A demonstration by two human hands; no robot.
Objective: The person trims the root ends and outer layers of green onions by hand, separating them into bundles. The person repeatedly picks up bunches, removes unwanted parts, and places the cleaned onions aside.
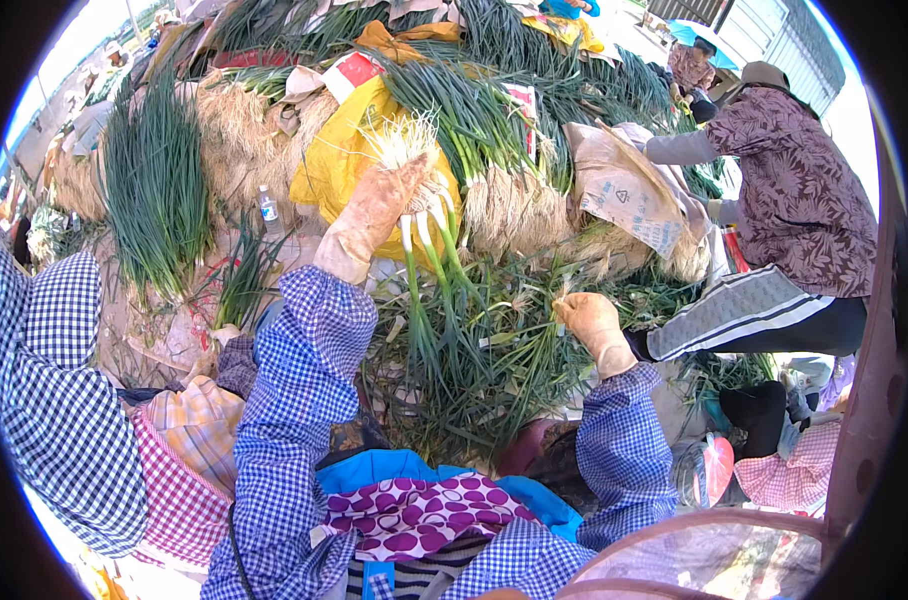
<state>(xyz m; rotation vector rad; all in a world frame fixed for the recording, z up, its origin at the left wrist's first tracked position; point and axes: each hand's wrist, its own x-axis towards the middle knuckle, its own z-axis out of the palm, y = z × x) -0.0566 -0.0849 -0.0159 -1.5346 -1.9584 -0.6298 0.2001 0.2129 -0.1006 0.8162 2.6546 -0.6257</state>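
Note:
My left hand (382,199), in a pale, soiled glove, grips several green onions (426,229) near their white stems. Their pale roots stick up above the glove and the green leaves hang down. My right hand (589,319), gloved too, is curled at the right of the hanging leaves, with a small tuft of dry root or stem at its fingertips. Whether it pinches leaves as well, I cannot tell. Below and between both hands lies a heap of loose onion leaves and trimmings (491,367). Behind my left hand is a yellow plastic sack (341,161).
Bundled green onions with dry roots (514,206) are stacked ahead. A small clear bottle (268,206) stands left of the yellow sack. One person (791,187) handles a woven sack (630,187) at right; another in checked cloth (63,390) sits close at left.

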